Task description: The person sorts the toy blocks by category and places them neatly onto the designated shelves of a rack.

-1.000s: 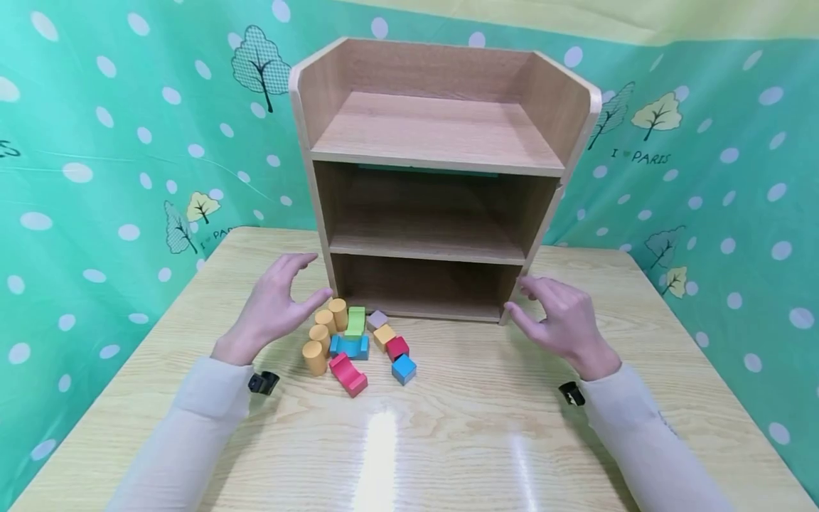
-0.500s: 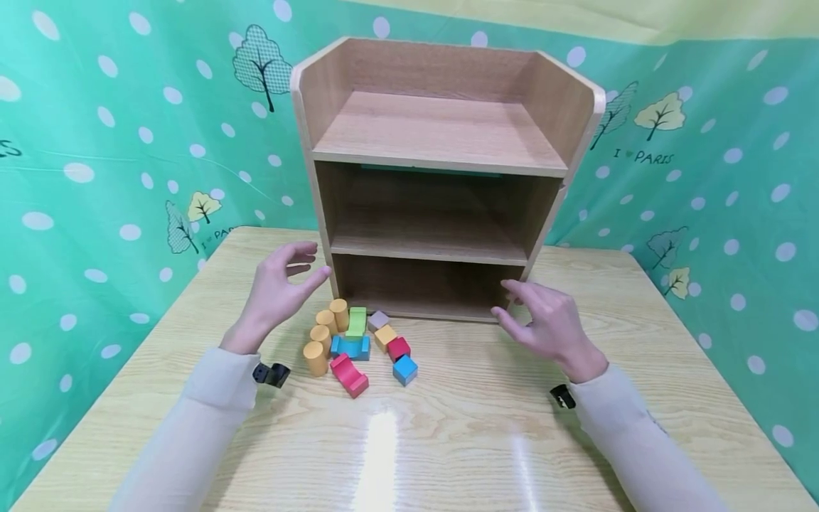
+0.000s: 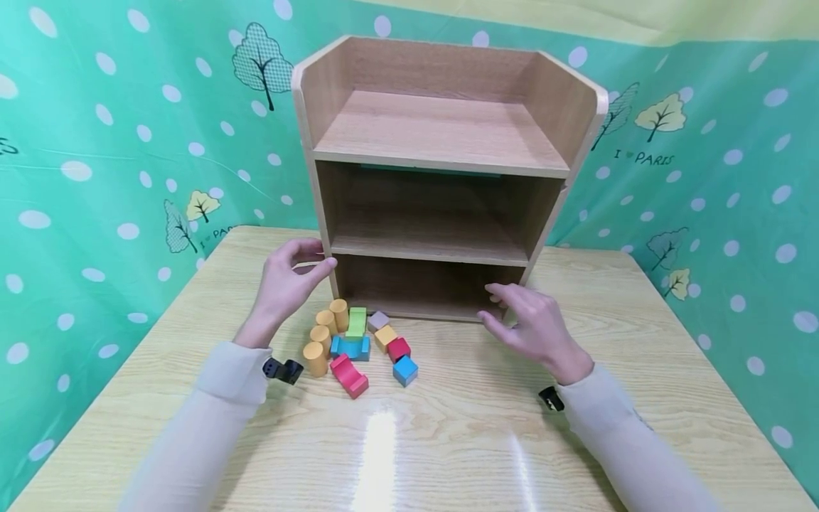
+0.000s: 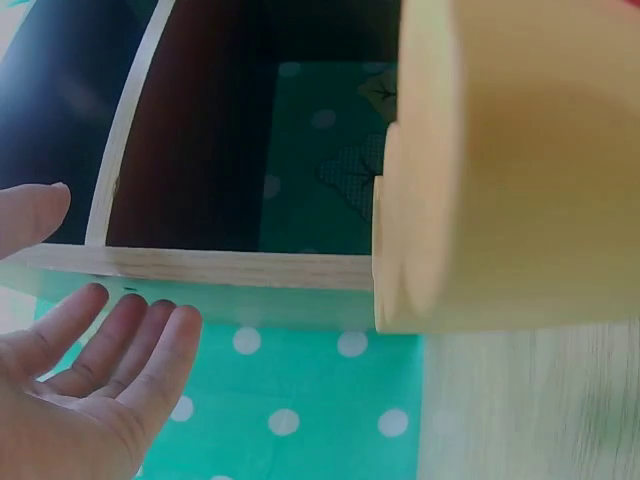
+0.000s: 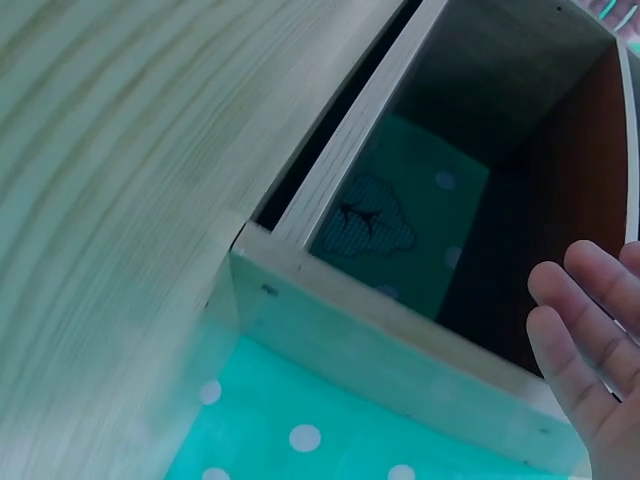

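Observation:
A three-tier wooden shelf (image 3: 441, 135) stands upright at the back of the table. My left hand (image 3: 288, 281) is at its left side panel, thumb in front of the edge and fingers along the outer side; in the left wrist view the fingers (image 4: 150, 350) are spread apart and I cannot tell whether they touch the panel. My right hand (image 3: 531, 320) hovers near the lower right corner, fingers loosely bent and holding nothing. Between the hands lie several yellow cylinders (image 3: 316, 359), a green block (image 3: 355, 323), a blue arch block (image 3: 350, 348) and a red arch block (image 3: 349, 376).
A short row of small cubes runs beside them: purple (image 3: 377, 321), yellow (image 3: 385, 338), red (image 3: 399, 349) and blue (image 3: 405, 370). A green dotted cloth (image 3: 128, 178) hangs behind and around the pale wooden table (image 3: 448, 441).
My left hand has moved right and forward to the shelf's left side panel. My right hand has drifted left, away from the right panel's outer side. Blocks and shelf stay in place.

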{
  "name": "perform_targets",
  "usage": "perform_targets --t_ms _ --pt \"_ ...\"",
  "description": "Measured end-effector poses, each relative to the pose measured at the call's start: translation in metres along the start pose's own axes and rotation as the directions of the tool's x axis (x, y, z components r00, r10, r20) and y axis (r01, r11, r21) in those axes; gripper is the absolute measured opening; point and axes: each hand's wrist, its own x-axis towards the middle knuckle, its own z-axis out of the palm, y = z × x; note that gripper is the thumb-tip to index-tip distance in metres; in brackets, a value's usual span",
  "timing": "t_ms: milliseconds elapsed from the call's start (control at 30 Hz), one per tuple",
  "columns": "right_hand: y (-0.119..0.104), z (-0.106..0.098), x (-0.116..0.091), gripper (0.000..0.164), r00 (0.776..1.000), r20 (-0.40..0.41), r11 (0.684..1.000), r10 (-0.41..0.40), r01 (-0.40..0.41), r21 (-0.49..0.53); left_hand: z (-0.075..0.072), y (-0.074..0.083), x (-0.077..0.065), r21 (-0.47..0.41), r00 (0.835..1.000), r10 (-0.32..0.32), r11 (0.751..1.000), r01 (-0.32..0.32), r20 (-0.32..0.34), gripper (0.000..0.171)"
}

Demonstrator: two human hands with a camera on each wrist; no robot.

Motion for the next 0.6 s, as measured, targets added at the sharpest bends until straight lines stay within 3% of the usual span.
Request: perform_targets --t_ms 600 --pt "-0.017 0.018 0.011 0.034 0.998 0.064 0.997 0.012 -0.017 0.071 0.006 0.003 0.006 -0.081 0.996 -0.084 0.993 0.081 -0.043 0.046"
